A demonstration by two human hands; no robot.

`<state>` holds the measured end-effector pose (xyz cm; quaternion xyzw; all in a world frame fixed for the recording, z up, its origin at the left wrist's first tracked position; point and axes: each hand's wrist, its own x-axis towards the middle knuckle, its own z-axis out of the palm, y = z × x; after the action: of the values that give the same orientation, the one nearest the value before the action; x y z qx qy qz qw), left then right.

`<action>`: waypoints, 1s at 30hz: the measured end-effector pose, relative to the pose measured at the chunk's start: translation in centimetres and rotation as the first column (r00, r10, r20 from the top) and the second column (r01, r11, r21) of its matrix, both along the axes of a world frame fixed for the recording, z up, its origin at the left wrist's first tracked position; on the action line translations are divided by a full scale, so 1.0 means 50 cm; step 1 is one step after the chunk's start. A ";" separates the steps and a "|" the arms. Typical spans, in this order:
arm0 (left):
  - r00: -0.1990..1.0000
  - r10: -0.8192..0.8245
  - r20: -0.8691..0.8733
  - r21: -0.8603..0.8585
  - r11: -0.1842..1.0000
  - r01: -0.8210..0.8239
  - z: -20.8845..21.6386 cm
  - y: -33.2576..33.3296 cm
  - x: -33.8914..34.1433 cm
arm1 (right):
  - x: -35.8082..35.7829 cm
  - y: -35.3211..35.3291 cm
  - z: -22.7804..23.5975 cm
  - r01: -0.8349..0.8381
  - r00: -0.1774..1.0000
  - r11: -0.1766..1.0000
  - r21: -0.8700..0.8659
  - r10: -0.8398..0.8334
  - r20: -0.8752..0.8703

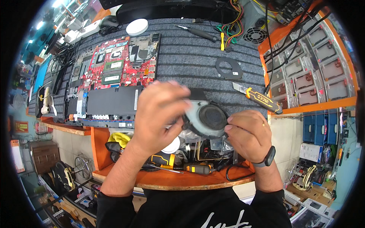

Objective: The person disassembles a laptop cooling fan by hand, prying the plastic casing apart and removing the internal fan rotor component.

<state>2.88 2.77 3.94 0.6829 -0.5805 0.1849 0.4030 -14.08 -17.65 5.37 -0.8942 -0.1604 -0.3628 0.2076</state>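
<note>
A laptop cooling fan [213,117], with a dark round rotor in a grey housing, is held up over the front edge of the bench. My right hand [249,133] pinches its right edge between thumb and fingers. At the fan's left end is my left hand [161,114], its fingers curled and smeared by motion; whether they grip the fan I cannot make out. A thin black cover plate with a round hole [236,73] lies beyond the fan. Left of it rests an opened laptop base with a red circuit board [127,68] and a black battery [110,100].
A yellow-black utility knife [262,100] lies right of the fan, its blade showing. Farther back are a screwdriver [197,33], a round white lid [137,27] and a power supply with coloured cables [255,35]. Below, an open drawer [182,183] holds several tools.
</note>
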 end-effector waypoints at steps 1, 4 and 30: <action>0.990 0.028 -0.135 -0.105 0.994 -0.043 -0.026 -0.002 0.006 | -0.001 0.001 -0.001 0.033 0.999 0.999 0.014 -0.033 0.029; 0.311 -0.347 -0.885 -0.356 0.934 0.030 -0.022 -0.019 -0.049 | 0.002 0.003 -0.007 0.048 0.996 0.998 0.045 -0.051 0.070; -0.225 -0.401 -0.888 -0.460 0.785 0.416 -0.053 -0.021 -0.043 | 0.014 0.023 0.008 0.060 0.966 0.972 0.228 0.001 -0.260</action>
<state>0.72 1.73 1.28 0.3680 -0.3001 -0.5052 0.7206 -13.37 -16.48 5.76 -0.9055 -0.0748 -0.2625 0.3250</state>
